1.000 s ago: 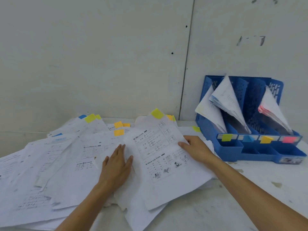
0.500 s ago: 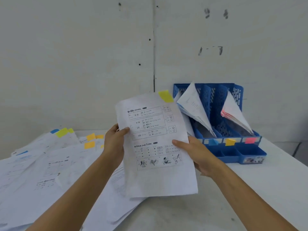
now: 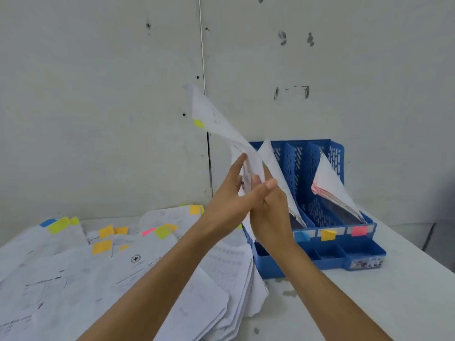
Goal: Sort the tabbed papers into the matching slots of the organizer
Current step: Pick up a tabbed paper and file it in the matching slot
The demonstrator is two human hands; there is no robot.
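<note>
Background: a pale grey wall (image 3: 103, 89) of flat panels, with one vertical seam near the middle and a few dark scuffs.
Surface: a white table (image 3: 374, 306), marked in places, set against the wall.
Organizer: a blue perforated organizer (image 3: 337, 156) stands at the back of the table on the right. It has upright slots behind and a low tray of small compartments in front.
Slot labels: a blue label (image 3: 301, 236), a yellow label (image 3: 328, 235) and a pink label (image 3: 358, 230) sit side by side on the front rail. The rail's left end is hidden behind the hands.
Filed papers: white sheets (image 3: 272, 161) lean in a slot towards the left. A pink-tabbed stack (image 3: 331, 188) leans in the rightmost slot, above the pink label.
Held sheet: a printed sheet (image 3: 221, 124) with a yellow-green tab (image 3: 199, 123) is in the air, tilted and blurred. Its upper end points up and left across the wall seam; its lower end is at the hands, in front of the organizer's left side.
Left hand: the left hand (image 3: 229, 203) is raised, fingers extended along the sheet's near face and thumb stretched to the right. The sheet's lower end passes between fingers and thumb – a pinch.
Right hand: the right hand (image 3: 272, 215) is raised and touches the left hand at the sheet's lower edge. Its fingers are hidden, so the grip cannot be told.
Loose pile: overlapping printed papers (image 3: 118, 274) cover the table's left half, with yellow, orange, blue and pink tabs along their far edges. The pile's right edge lies just beside the organizer's front left corner.
</note>
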